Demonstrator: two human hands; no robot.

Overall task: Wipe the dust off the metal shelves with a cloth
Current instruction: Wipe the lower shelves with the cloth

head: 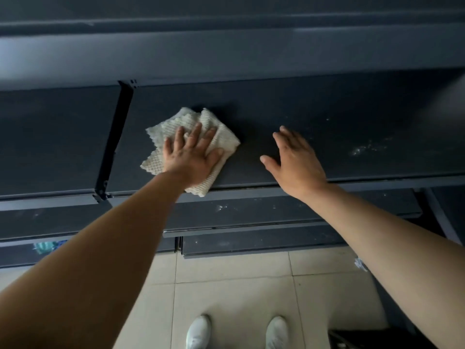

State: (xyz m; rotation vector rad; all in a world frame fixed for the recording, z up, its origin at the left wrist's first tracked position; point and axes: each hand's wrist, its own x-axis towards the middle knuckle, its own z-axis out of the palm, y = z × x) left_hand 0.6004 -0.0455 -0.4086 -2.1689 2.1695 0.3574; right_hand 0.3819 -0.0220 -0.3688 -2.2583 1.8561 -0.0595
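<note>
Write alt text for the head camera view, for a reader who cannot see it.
A person's left hand presses a cream waffle-weave cloth flat on a dark metal shelf, while the right hand is spread open beside it. Dust specks lie farther right.

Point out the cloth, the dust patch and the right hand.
cloth [208,118], head view, top fold near its far edge.
dust patch [367,148], head view, middle of the white specks.
right hand [299,162], head view, back of the hand.

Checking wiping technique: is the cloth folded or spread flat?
Folded, loosely: overlapping layers bunch under the left hand pressing the cloth onto the shelf.
</note>
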